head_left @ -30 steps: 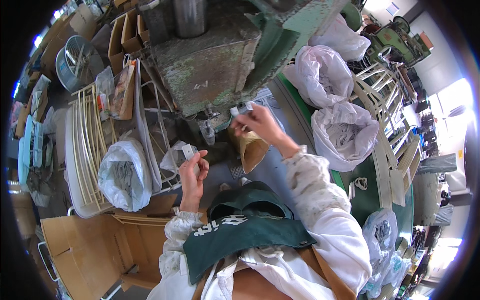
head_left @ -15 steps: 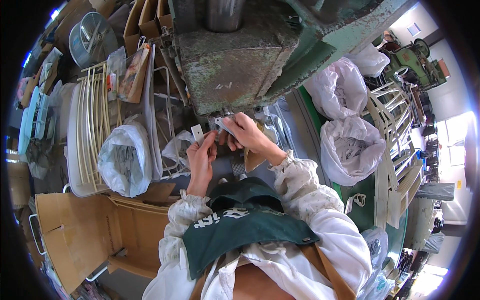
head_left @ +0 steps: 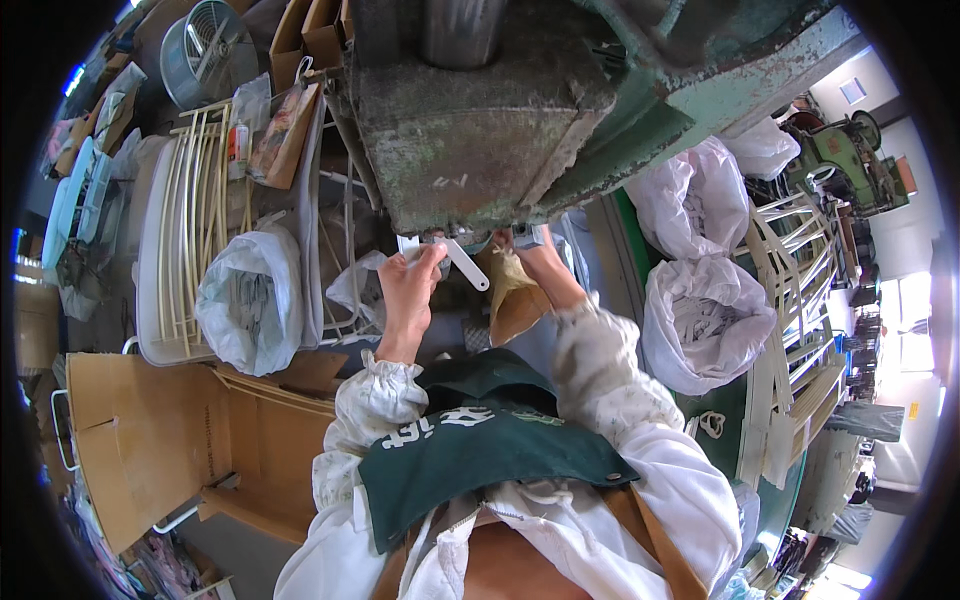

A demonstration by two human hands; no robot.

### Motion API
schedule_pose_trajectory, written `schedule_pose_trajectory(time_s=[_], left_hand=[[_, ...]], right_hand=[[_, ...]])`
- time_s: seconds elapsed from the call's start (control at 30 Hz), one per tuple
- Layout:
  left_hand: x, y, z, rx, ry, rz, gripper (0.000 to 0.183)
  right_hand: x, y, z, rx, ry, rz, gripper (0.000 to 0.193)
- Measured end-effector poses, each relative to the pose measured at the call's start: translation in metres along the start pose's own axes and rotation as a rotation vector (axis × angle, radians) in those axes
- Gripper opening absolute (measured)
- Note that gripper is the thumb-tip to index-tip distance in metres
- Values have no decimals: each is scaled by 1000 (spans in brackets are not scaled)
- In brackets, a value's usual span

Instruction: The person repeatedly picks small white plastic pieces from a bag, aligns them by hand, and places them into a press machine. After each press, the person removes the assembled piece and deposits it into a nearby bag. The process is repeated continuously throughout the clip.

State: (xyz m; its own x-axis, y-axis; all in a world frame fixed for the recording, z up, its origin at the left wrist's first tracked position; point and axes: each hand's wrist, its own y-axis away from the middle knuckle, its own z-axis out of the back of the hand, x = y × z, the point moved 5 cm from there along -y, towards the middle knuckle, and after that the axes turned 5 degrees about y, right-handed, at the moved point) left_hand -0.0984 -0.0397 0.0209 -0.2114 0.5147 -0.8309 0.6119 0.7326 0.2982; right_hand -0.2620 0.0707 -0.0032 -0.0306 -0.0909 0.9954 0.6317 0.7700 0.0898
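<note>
My left hand [head_left: 408, 300] is closed just below the front edge of the green press [head_left: 470, 150]. Its thumb and fingers pinch a flat white strip [head_left: 466, 268], whose rounded end has a small hole and points down to the right. Another short white piece [head_left: 406, 244] shows above the same fingers. My right hand [head_left: 548, 268] reaches up under the right part of the press. Its fingertips are mostly hidden by the machine, so what they touch is unclear. A yellowish funnel-like sheet [head_left: 515, 302] hangs between my hands.
White sacks of flat pieces stand left [head_left: 250, 300] and right [head_left: 708, 325]. A tray [head_left: 153, 270] at left bears long pale rods. An open cardboard box [head_left: 150, 440] lies lower left, a round fan [head_left: 208, 55] farther back. Bundled strips [head_left: 800, 400] lie at right.
My right hand has moved right and up under the press, away from my left hand. The strip with the hole now sticks out to the right of my left hand. The view has shifted slightly.
</note>
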Motion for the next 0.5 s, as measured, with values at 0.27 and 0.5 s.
schedule_pose_trajectory(time_s=[0.27, 0.5], left_hand=[[0, -8, -4, 68, 100, 118, 8], [7, -12, 14, 112, 157, 158, 6]], right_hand=[[-177, -112, -28, -77, 1702, 655, 26], [-202, -105, -37, -464, 2367, 1270, 29]])
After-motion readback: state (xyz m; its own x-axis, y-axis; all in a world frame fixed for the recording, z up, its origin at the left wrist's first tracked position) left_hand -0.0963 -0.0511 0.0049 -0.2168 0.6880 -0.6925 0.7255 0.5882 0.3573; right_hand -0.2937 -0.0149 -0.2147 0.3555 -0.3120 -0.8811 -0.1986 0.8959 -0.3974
